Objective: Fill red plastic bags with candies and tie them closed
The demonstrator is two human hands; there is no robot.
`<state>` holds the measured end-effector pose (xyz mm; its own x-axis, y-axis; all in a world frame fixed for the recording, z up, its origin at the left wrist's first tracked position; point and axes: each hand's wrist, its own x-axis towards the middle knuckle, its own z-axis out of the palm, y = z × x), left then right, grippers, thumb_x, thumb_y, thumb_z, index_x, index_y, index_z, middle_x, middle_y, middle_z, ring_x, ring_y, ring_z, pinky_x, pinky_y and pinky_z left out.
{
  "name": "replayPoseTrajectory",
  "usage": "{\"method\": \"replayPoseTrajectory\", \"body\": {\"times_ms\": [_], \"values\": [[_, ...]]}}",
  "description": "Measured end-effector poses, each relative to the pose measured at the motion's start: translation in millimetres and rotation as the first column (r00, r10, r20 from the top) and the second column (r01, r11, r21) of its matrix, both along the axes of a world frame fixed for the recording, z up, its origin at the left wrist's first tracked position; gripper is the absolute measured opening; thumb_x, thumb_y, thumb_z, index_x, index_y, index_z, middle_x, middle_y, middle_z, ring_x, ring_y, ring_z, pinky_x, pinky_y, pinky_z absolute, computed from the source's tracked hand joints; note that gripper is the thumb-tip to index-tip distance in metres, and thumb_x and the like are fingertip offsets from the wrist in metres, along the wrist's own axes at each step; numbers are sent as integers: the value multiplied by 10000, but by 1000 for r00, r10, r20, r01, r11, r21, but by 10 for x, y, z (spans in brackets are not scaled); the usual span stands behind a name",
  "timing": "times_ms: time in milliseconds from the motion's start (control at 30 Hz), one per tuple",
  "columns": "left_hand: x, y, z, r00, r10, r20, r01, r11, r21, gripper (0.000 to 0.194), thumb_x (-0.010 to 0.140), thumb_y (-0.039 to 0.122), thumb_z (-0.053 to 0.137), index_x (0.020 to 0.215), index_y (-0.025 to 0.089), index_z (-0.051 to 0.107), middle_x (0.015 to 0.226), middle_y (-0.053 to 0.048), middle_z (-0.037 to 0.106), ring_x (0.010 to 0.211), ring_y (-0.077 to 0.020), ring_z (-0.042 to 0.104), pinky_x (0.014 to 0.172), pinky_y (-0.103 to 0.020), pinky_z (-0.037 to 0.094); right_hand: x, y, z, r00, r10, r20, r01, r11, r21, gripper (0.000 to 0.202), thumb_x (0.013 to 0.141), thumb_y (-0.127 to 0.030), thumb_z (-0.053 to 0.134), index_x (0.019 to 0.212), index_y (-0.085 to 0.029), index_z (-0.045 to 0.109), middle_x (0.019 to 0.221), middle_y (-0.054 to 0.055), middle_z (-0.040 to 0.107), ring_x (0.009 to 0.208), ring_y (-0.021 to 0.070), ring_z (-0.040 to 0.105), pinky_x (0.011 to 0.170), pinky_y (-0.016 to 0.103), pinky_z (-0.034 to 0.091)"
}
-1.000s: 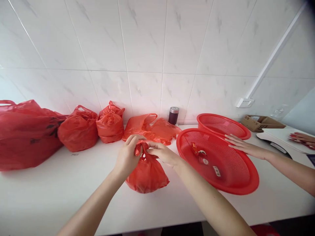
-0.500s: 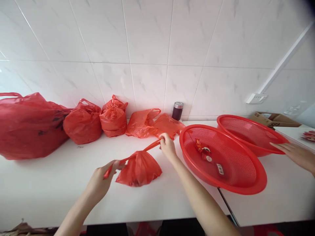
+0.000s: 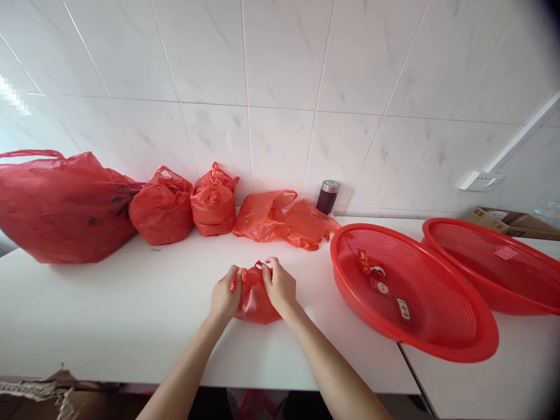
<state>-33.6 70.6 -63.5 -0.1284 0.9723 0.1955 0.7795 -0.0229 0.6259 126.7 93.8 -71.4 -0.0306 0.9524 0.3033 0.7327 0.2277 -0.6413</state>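
Left hand [image 3: 224, 296] and right hand [image 3: 280, 287] both grasp small red bag [image 3: 254, 297] on white counter [image 3: 131, 303]; tiled wall [image 3: 280, 87] behind

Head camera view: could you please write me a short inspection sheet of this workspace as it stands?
Surface: white counter, bare in front.
Job's things: small red bag on the counter, between both hands.
Clutter: four filled red bags and loose empty bags along the wall; dark flask; near red basket holding a few packets; second basket; cardboard box.
Grippers: left hand and right hand grip the bag's top.
Cables: nothing seen.
Surroundings: white tiled wall, wall socket.
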Motion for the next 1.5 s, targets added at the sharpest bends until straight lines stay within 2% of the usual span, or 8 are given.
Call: {"method": "replayPoseTrajectory", "body": {"times_ms": [133, 433, 667, 800, 900, 1100, 1233, 1500], "values": [[8, 114, -81, 995, 5, -101, -10, 999, -52, 350, 980, 449, 236, 889, 262, 518, 665, 4, 625, 625, -183, 603, 595, -245, 378, 94, 158, -69, 993, -20, 115, 22, 1000, -19, 285, 995, -385, 332, 1027, -243, 577, 681, 2, 670, 613, 168, 620, 545, 230, 277], [-1, 361, -101, 953, 31, -303, -85, 982, -168, 352, 963, 452, 285, 888, 257, 567, 735, -60, 703, 656, -224, 638, 565, -267, 319, 167, 534, -127, 995, -49, 87, 52, 998, -34, 238, 985, -371, 377, 966, -244, 576, 709, 0, 660, 620, 160, 594, 555, 240, 243], [31, 505, -101, 939, 62, -338, -110, 986, -124, 345, 961, 447, 313, 878, 245, 581, 665, -58, 682, 641, -229, 631, 641, -293, 349, 164, 650, -232, 994, -69, -90, 64, 996, -58, 252, 954, -428, 373, 955, -254, 556, 716, -15, 631, 650, 175, 578, 602, 249, 311], [17, 405, -144, 952, 121, -282, -148, 986, -76, 392, 984, 442, 237, 932, 249, 574, 665, -40, 668, 680, -228, 633, 635, -279, 364, 349, 635, -273, 933, -160, -323, 130, 985, -112, 354, 935, -512, 334, 1109, -232, 464, 804, 22, 624, 711, 199, 602, 627, 270, 400], [-7, 297, -196, 980, 125, -158, -130, 991, -19, 440, 1000, 424, 159, 928, 250, 557, 745, -27, 676, 741, -204, 630, 656, -270, 402, 568, 553, -236, 871, -163, -464, 81, 978, -191, 421, 924, -574, 306, 1047, -204, 463, 825, 51, 625, 699, 193, 616, 581, 263, 429], [-20, 259, -301, 990, -94, 106, 60, 956, 286, 393, 986, 414, 259, 942, 237, 608, 999, -49, 671, 940, -212, 592, 843, -333, 433, 739, 294, -141, 809, 196, -554, -397, 877, -269, 348, 815, -522, 604, 745, -188, 538, 736, -1, 572, 670, 140, 525, 614, 236, 390], [-1, 272, -331, 970, -174, 172, 139, 971, 194, 390, 964, 470, 316, 877, 239, 618, 862, -22, 671, 834, -198, 607, 776, -304, 449, 689, 274, -147, 861, 212, -462, -366, 889, -274, 219, 709, -328, 718, 702, -189, 550, 717, -32, 538, 666, 122, 466, 603, 222, 358], [69, 257, -215, 953, -9, 303, 11, 1000, -5, 507, 906, 629, 300, 670, 230, 505, 540, 47, 538, 546, -147, 506, 558, -225, 409, 631, 360, -210, 776, 137, -616, -265, 957, -121, 102, 730, -211, 599, 701, -204, 501, 669, -58, 513, 611, 102, 452, 575, 206, 354]]}}
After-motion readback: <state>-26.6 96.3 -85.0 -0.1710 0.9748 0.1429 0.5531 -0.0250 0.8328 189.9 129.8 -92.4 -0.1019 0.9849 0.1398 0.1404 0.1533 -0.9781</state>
